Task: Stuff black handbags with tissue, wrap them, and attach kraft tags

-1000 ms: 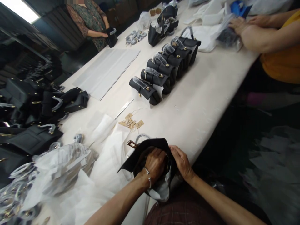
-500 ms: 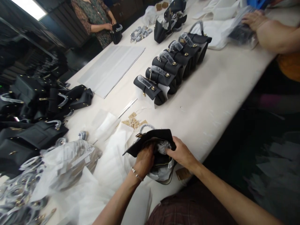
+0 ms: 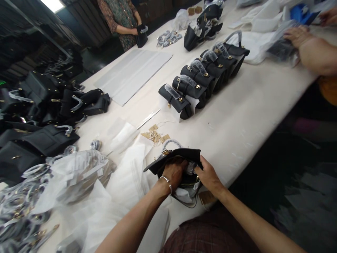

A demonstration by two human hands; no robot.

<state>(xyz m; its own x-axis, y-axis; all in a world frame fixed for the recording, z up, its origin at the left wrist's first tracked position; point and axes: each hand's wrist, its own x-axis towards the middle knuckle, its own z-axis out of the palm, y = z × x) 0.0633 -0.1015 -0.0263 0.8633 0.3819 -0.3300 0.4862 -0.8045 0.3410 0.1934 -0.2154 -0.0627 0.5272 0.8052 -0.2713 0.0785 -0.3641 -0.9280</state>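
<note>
Gripping tight, my left hand (image 3: pixel 174 173) is pushed into the black leather handbag (image 3: pixel 184 153) while my right hand (image 3: pixel 209 177) clasps its rim, near the white table's (image 3: pixel 237 140) front edge. Bunched tissue (image 3: pixel 184 195) could slip out if my hold loosens.

I see a ceiling light (image 3: pixel 52 3) glaring at eleven o'clock, a bright worktop (image 3: pixel 244 105), and smeared darkness at four o'clock, with the edges bowed.

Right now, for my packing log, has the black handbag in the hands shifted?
Yes: the black handbag has turned, its gold fitting swinging toward the person's right, judged against the kraft tags.
</note>
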